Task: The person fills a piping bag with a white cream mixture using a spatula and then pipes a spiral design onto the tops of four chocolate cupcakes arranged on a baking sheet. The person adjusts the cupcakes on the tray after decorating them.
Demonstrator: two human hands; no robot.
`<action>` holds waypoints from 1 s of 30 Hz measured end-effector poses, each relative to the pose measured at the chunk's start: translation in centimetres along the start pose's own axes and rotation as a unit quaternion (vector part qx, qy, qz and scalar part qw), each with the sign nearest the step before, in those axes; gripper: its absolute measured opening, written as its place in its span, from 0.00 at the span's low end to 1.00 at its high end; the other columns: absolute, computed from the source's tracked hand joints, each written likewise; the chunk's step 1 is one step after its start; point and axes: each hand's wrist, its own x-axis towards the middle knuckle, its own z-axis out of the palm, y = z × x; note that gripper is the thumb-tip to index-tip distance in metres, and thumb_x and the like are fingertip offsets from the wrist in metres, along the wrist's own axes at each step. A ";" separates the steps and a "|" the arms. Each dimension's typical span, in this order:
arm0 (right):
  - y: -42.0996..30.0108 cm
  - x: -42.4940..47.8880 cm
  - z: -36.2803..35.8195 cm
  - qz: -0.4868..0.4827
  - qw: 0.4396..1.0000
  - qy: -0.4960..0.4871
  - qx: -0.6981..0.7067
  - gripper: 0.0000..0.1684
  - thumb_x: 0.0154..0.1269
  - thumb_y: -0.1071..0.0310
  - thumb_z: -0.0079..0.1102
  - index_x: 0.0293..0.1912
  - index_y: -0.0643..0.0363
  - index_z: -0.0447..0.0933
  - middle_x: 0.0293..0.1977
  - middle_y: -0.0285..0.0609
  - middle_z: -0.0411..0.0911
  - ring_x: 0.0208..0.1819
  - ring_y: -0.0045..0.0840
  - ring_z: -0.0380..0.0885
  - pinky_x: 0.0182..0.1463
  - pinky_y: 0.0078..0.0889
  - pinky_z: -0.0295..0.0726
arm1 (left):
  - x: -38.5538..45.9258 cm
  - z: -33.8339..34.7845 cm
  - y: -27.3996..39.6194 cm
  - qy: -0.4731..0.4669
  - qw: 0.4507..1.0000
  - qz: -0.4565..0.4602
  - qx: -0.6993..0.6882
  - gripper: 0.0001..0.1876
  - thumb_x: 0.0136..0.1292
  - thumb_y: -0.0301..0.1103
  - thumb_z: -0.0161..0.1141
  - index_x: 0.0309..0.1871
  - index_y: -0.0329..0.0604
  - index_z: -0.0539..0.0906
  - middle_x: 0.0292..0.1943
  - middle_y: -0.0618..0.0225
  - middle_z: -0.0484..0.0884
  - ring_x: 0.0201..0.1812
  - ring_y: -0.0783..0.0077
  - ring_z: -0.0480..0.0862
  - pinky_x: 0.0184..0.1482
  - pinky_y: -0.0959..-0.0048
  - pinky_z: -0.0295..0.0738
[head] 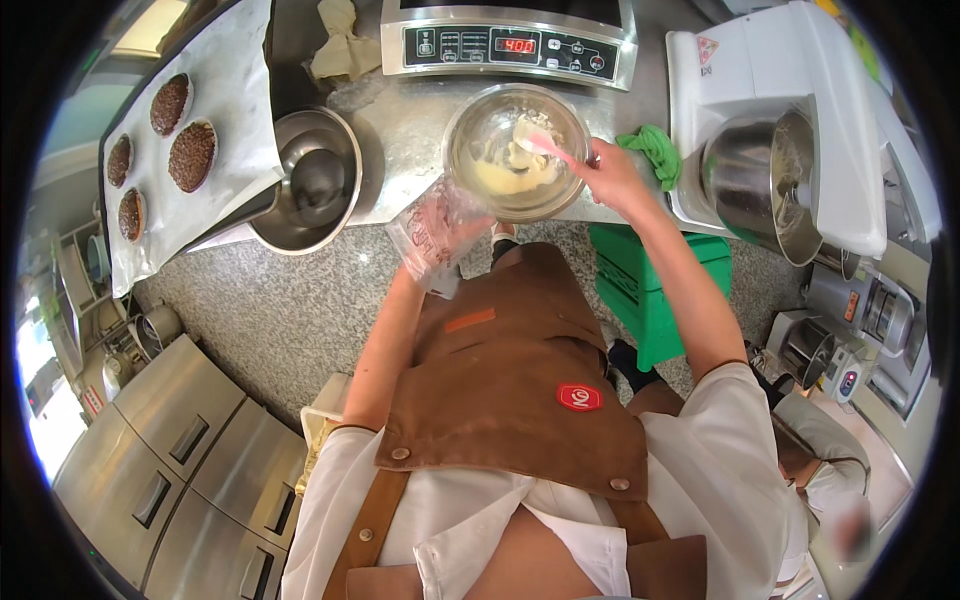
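Observation:
My right hand (611, 176) is closed around the handle of a pink-and-white spatula (541, 142), whose head dips into a glass bowl (459, 142). Inside the bowl lies a pale yellow creamy mixture (510, 177), with thicker lumps near the spatula. At the bowl's lower left, my left hand (450, 225) is covered by a clear plastic bag (420, 240) bearing writing; the fingers are blurred behind the plastic, by the bowl's rim. The bowl stands near the front edge of the steel counter (409, 161).
An induction cooker (517, 71) stands behind the bowl. To the left are an empty-looking metal bowl (352, 180) and a paper-lined tray (232, 97) of chocolate-coloured pastries. A green cloth (652, 154) and stand mixer (847, 135) stand right, a green stool (645, 300) below. Another person (825, 442) is lower right.

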 end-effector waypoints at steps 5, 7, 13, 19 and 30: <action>0.0 0.6 -0.2 -0.011 0.998 0.023 -0.064 0.26 0.62 0.49 0.62 0.38 0.65 0.70 0.30 0.53 0.80 0.30 0.42 0.80 0.35 0.40 0.77 | 0.8 0.7 -2.5 0.014 0.999 -0.033 0.006 0.27 0.48 0.39 0.76 0.48 0.36 0.78 0.44 0.60 0.82 0.48 0.66 0.80 0.51 0.65 0.76; -0.2 0.4 -0.2 -0.010 0.995 0.033 -0.088 0.26 0.63 0.48 0.61 0.38 0.65 0.70 0.31 0.54 0.80 0.33 0.45 0.80 0.37 0.42 0.77 | 0.8 1.2 -1.2 0.034 0.999 -0.021 0.021 0.27 0.49 0.37 0.76 0.50 0.37 0.77 0.43 0.63 0.83 0.45 0.68 0.80 0.48 0.68 0.76; -1.4 -0.8 -0.6 -0.050 0.983 0.059 -0.165 0.24 0.65 0.50 0.58 0.40 0.65 0.69 0.30 0.53 0.81 0.35 0.48 0.81 0.38 0.46 0.78 | 1.3 1.7 -2.0 0.056 0.993 -0.104 0.020 0.25 0.51 0.34 0.75 0.51 0.38 0.78 0.44 0.62 0.82 0.46 0.66 0.80 0.48 0.67 0.76; -1.2 -1.3 0.0 -0.061 0.972 0.085 -0.210 0.22 0.65 0.54 0.57 0.42 0.66 0.67 0.30 0.53 0.81 0.33 0.49 0.81 0.36 0.49 0.78 | 1.3 2.2 -2.1 0.094 0.994 0.024 0.044 0.12 0.57 0.35 0.68 0.39 0.38 0.82 0.34 0.65 0.83 0.35 0.69 0.80 0.39 0.67 0.76; -2.8 -5.6 0.5 -0.060 0.947 0.116 -0.293 0.05 0.63 0.70 0.52 0.38 0.58 0.72 0.26 0.53 0.79 0.32 0.49 0.79 0.34 0.53 0.74 | 0.9 2.3 -2.9 0.047 0.978 -0.098 -0.178 0.22 0.55 0.40 0.72 0.48 0.39 0.79 0.44 0.63 0.81 0.44 0.67 0.79 0.44 0.67 0.77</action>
